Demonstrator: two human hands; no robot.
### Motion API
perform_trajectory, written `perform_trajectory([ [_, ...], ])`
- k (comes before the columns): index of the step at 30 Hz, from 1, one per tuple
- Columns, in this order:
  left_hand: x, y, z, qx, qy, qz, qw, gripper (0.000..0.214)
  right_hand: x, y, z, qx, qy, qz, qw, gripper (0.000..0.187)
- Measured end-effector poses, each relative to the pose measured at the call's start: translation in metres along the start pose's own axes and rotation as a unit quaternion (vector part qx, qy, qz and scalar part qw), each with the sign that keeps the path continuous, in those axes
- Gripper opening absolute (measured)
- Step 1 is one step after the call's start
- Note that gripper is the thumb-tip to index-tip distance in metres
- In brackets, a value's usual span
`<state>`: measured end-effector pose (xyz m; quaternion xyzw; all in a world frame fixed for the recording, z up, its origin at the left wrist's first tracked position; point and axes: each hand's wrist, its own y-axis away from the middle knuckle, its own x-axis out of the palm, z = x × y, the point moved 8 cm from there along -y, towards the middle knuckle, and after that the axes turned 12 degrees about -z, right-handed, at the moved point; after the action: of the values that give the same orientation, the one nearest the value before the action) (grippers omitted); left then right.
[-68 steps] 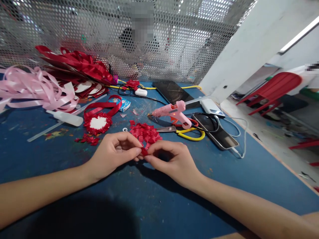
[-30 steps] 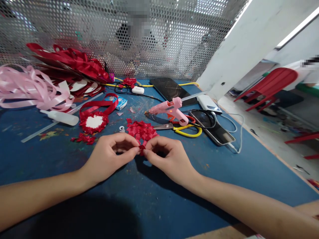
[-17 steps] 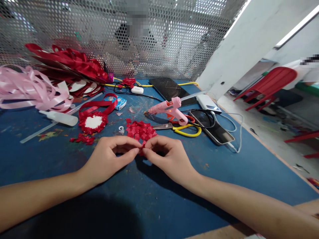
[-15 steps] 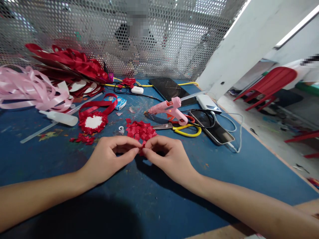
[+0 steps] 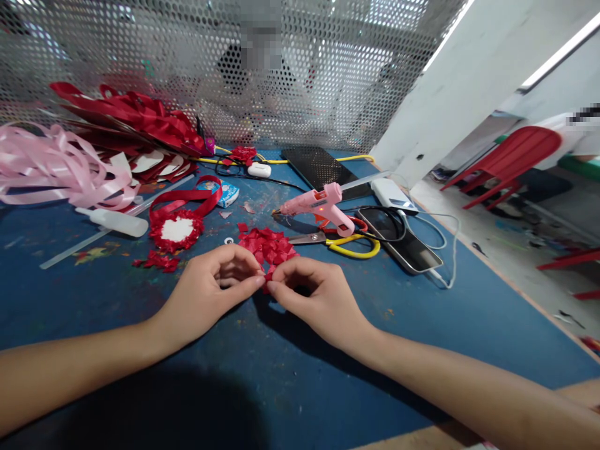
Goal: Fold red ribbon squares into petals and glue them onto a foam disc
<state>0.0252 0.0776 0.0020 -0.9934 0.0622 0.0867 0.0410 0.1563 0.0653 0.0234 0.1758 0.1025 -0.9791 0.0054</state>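
Note:
My left hand (image 5: 213, 281) and my right hand (image 5: 319, 297) meet over the blue table, thumbs and forefingers closed in pinches. Between their fingertips is a small piece of red ribbon (image 5: 267, 287), mostly hidden by the fingers. Just beyond lies a pile of cut red ribbon pieces (image 5: 267, 245). A googly eye (image 5: 229, 241) rests left of the pile, partly covered by my left hand. Scissors (image 5: 307, 239) with a yellow handle lie to the right, their blades pointing at the pile. Behind them is a pink glue gun (image 5: 323, 203) holding a clear glue stick.
At left are a red ribbon rosette (image 5: 177, 230) with a white centre, a white squeeze bottle (image 5: 117, 223) and pink ribbon (image 5: 56, 165). A phone (image 5: 419, 253) with cables, a white power bank (image 5: 392, 194) and a black tablet-like slab (image 5: 319, 169) lie right. Perforated metal (image 5: 328, 94) stands behind.
The fingers of my left hand have lifted and opened slightly above its thumb, now covering part of the googly eye. My right hand stays almost still. The other things lie as before.

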Motion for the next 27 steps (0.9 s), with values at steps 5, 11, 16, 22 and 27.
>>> perform_trajectory([
  [5,0.003,0.0,0.001,-0.021,0.033,0.018,0.999,0.017,0.0,0.001,0.0,-0.003,-0.005,0.003,1.0,0.011],
  [11,0.0,0.0,-0.002,0.0,0.008,0.003,1.0,0.017,-0.001,0.0,0.0,-0.004,0.008,-0.005,1.0,0.01],
  [16,-0.003,0.0,-0.004,0.015,-0.021,-0.015,1.0,0.017,-0.001,0.001,-0.001,0.001,-0.002,-0.005,1.0,0.009],
  [22,-0.005,0.001,-0.007,0.033,-0.034,-0.029,0.998,0.014,0.0,0.001,-0.001,0.004,-0.021,-0.003,1.0,0.008],
  [27,-0.003,0.003,-0.009,0.052,-0.047,-0.019,0.997,0.013,0.0,0.0,0.0,0.0,-0.019,0.002,1.0,0.008],
])
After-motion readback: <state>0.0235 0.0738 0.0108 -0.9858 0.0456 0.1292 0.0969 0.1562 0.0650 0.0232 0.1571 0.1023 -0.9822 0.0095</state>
